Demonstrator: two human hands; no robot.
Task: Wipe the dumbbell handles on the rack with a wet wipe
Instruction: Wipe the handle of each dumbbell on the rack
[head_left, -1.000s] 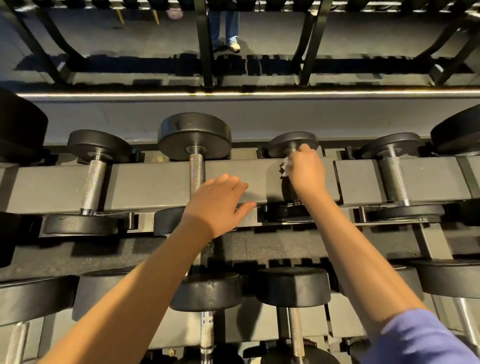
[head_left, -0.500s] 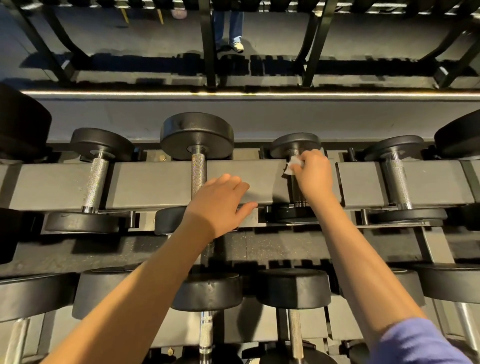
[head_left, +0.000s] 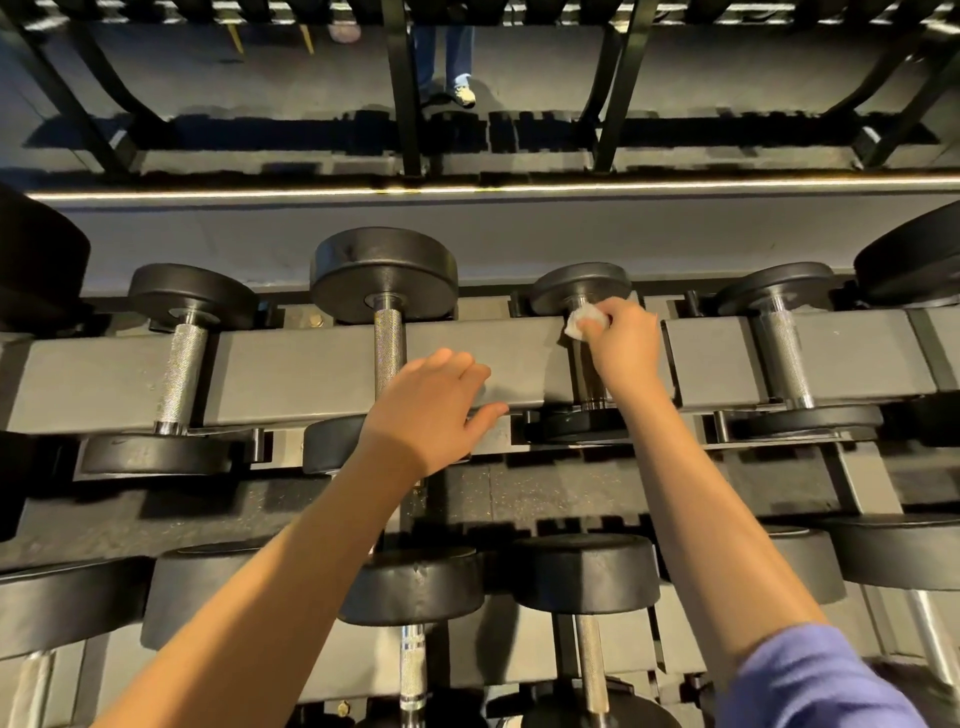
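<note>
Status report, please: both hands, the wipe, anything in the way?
Right hand pinches wet wipe at far end of dumbbell handle. Left hand rests open on rack bar. Nothing in the way of the handle.

White wipe (head_left: 581, 323); black dumbbells (head_left: 383, 273) (knurled silver handles (head_left: 388, 347)); grey rack (head_left: 311, 374).

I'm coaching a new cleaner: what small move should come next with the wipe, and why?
Probably draw the wet wipe along the handle toward the near head: the right hand holds it at the handle's far end, with the rest of the handle uncovered.
</note>
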